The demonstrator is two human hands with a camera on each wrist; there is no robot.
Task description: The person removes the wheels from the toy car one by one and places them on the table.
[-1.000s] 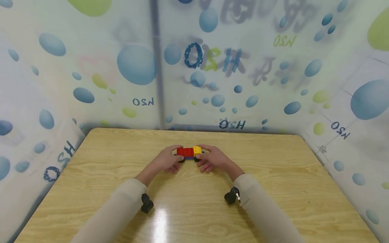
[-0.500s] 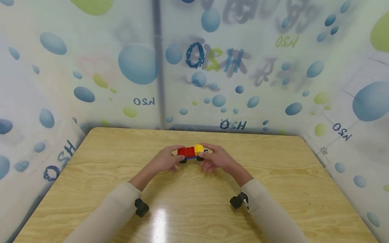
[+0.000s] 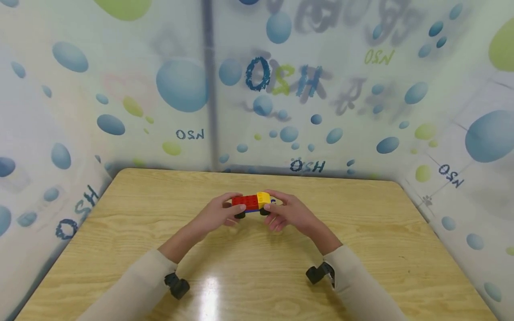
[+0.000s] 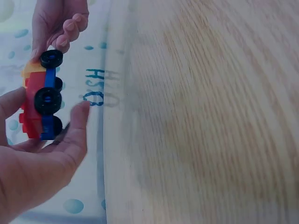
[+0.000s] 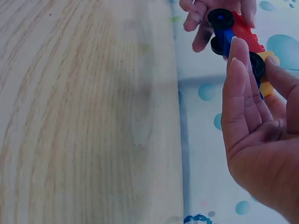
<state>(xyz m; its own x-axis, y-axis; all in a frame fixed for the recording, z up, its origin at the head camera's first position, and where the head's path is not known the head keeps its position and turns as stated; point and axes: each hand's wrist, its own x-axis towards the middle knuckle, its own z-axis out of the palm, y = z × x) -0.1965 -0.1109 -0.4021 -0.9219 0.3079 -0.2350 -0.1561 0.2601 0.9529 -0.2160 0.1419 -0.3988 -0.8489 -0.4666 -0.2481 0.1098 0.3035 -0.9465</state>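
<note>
A toy truck built of bricks (image 3: 250, 202) is held between both hands above the table. Its body is red, its cab end yellow, its base blue, with black wheels (image 4: 48, 101). My left hand (image 3: 214, 214) pinches the red end between thumb and fingers. On the yellow end, my right hand (image 3: 295, 214) has its thumb at the near side and a finger at the far side. In the right wrist view, other fingers (image 5: 236, 102) of the right hand extend beside the wheels and blue base. Part of the truck's ends is hidden behind the fingers.
The light wooden table (image 3: 257, 276) spreads under both arms. Behind it and at the sides stand pale walls (image 3: 160, 147) printed with blue and green spots and lettering. Each wrist carries a small black camera (image 3: 176, 285).
Both hands have raised the truck slightly off the table and drawn it a little toward the person. The forearms have spread apart somewhat, and both hands keep their hold.
</note>
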